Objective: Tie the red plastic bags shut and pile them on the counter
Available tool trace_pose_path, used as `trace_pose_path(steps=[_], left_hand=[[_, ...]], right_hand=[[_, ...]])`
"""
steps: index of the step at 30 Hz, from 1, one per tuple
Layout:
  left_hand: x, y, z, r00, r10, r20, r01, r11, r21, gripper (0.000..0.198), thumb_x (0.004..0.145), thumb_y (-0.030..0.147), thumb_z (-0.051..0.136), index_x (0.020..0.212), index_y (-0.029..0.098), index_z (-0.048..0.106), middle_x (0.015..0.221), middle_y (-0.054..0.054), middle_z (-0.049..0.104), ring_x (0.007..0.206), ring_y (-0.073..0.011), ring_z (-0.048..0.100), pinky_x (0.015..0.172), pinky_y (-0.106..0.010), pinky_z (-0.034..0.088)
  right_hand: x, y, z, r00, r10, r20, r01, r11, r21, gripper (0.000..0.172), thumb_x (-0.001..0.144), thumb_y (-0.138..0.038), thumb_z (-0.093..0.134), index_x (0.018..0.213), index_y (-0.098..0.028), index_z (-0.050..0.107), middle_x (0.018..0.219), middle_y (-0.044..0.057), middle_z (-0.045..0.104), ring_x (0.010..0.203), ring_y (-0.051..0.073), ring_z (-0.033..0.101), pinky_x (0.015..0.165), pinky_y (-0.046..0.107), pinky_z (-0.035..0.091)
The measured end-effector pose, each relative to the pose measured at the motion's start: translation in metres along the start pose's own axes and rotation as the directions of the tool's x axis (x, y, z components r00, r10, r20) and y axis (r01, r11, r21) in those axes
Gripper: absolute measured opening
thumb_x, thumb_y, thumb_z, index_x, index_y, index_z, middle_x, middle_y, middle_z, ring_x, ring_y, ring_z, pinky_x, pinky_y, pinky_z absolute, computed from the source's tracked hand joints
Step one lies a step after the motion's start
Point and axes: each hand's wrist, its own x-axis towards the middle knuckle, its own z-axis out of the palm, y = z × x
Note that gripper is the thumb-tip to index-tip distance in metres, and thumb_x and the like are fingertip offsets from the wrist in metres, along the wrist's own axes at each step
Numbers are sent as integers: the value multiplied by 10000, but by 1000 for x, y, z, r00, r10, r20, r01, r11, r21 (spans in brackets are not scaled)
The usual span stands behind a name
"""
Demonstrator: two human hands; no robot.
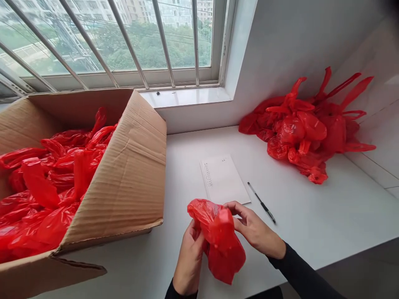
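Note:
A crumpled red plastic bag [222,245] is held up between both hands, over the near part of the white table. My left hand [190,253] grips its left side, the fingertips partly hidden behind the plastic. On the other side, my right hand [254,228] pinches the bag's upper right edge between thumb and fingers. Just beyond the bag lies a white booklet [226,176] with small print on its cover. A black pen [262,202] rests to the right of the booklet, close to my right hand.
An open cardboard box [131,174] full of red plastic bags [59,174] stands at the left, one flap folded outward. Against the wall at the back right sits a heap of red bags [302,128]. A barred window [140,41] and its sill [190,96] lie behind the table [327,216].

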Motion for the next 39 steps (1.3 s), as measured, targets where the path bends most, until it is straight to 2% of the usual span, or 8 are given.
trace_pose_path(steps=[3, 8, 12, 16, 23, 28, 36, 39], left_hand=[[2, 3, 1, 999, -45, 23, 45, 999, -8, 466, 774, 281, 763, 1211, 177, 639, 1050, -88, 721, 892, -238, 654, 747, -284, 500], [1, 6, -1, 998, -33, 53, 37, 998, -57, 392, 821, 280, 726, 1194, 173, 672, 1123, -92, 719, 1005, -267, 651, 833, -305, 506], [2, 3, 0, 999, -24, 23, 26, 998, -58, 414, 836, 346, 714, 1208, 166, 678, 1140, -105, 721, 1018, -292, 653, 839, -332, 520], [3, 3, 0, 998, -46, 46, 47, 999, -18, 436, 846, 390, 698, 1220, 169, 668, 1174, -121, 711, 1051, -308, 650, 875, -360, 519], [3, 7, -3, 990, 1, 142, -19, 992, 122, 562, 764, 384, 779, 1265, 212, 591, 1288, -133, 641, 1170, -315, 596, 992, -397, 465], [3, 3, 3, 958, -41, 284, -10, 984, 176, 492, 782, 444, 754, 1176, 163, 664, 1181, -140, 680, 1036, -295, 627, 832, -336, 508], [6, 2, -1, 996, -35, 78, 25, 992, 127, 464, 812, 501, 704, 1122, 156, 715, 1092, -116, 726, 995, -307, 638, 844, -362, 518], [5, 4, -2, 998, -41, 47, 37, 995, 92, 495, 856, 526, 641, 1185, 160, 692, 1093, -122, 731, 1006, -315, 648, 878, -392, 517]], right_hand=[[3, 5, 0, 999, 26, 18, -27, 998, 57, 422, 871, -430, 681, 1245, -270, 571, 1129, 57, 626, 951, 208, 598, 881, 356, 488], [9, 21, 2, 999, 41, 0, -41, 992, 123, 273, 871, -463, 673, 937, -200, 641, 881, 23, 633, 799, 178, 571, 778, 321, 479], [6, 21, 3, 997, 69, 29, -74, 971, 227, 380, 914, -520, 594, 1173, -242, 591, 922, 29, 654, 720, 161, 579, 727, 316, 488], [3, 12, 2, 997, 53, 54, -65, 966, 252, 450, 934, -494, 576, 1333, -301, 497, 1078, 51, 657, 932, 199, 631, 899, 355, 483], [5, 20, 3, 994, 39, -103, -2, 940, 342, 345, 909, -462, 624, 1180, -250, 593, 1071, 64, 676, 890, 209, 643, 777, 330, 517], [7, 30, 5, 974, 47, -221, 46, 917, 396, 299, 900, -435, 641, 1115, -228, 627, 1042, 64, 683, 870, 209, 648, 726, 317, 524], [3, 21, -2, 995, 87, -42, -66, 931, 358, 428, 815, -360, 747, 1210, -252, 625, 1160, 75, 679, 1021, 254, 641, 853, 365, 524], [2, 20, 0, 996, 48, -69, -23, 943, 333, 369, 832, -357, 724, 1174, -242, 645, 1157, 71, 686, 1049, 263, 630, 893, 378, 509]])
